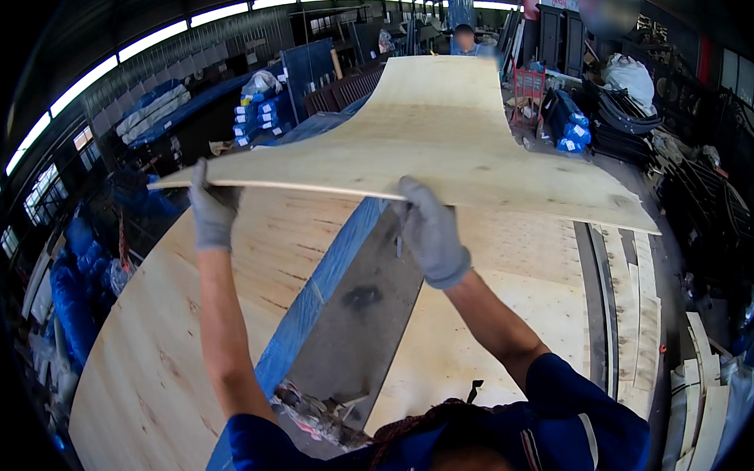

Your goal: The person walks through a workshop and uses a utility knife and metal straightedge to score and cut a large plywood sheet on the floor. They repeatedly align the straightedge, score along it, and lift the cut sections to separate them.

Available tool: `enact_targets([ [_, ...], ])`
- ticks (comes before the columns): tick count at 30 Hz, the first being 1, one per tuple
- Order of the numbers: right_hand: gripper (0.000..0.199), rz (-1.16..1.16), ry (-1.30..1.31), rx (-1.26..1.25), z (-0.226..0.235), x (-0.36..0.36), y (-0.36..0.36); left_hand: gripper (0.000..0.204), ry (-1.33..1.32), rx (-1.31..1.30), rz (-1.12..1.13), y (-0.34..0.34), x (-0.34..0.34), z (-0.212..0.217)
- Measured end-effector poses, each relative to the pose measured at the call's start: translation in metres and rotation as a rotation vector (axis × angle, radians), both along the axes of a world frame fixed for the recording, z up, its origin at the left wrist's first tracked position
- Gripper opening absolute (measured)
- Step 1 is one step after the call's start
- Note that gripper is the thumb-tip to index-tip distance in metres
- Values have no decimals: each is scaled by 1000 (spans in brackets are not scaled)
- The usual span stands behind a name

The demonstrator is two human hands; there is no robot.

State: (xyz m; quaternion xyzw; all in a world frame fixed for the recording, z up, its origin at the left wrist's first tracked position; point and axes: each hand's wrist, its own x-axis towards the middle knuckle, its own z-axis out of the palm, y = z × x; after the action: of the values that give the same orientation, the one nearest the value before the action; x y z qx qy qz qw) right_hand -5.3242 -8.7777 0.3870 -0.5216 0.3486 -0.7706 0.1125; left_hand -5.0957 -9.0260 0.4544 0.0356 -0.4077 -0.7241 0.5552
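A large thin plywood sheet (424, 148) is raised in front of me, bending as it runs to the far end. My left hand (214, 208), in a grey glove, grips its near edge toward the left corner. My right hand (430, 231), gloved the same way, is closed on that edge close to the middle. My fingers are partly hidden by the sheet. Below it on the left lies another wide plywood panel (152, 341), and on the right a lighter plywood panel (492, 306). A person (465, 41) stands beyond the sheet's far end.
Blue plastic film (300, 320) runs along the left panel's edge, beside a grey gap (355, 305). Narrow wood strips (645, 307) lie at the right. Blue-wrapped bundles (260, 118) stand at the back left, dark metal pieces (707, 193) at the far right.
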Motion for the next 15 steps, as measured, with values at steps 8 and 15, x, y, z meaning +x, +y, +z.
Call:
enact_targets([
  [8, 29, 438, -631, 361, -94, 71, -167, 22, -134, 388, 21, -42, -69, -162],
  [15, 44, 498, -63, 512, -193, -55, -153, 20, -188, 383, 101, -90, -69, -134],
])
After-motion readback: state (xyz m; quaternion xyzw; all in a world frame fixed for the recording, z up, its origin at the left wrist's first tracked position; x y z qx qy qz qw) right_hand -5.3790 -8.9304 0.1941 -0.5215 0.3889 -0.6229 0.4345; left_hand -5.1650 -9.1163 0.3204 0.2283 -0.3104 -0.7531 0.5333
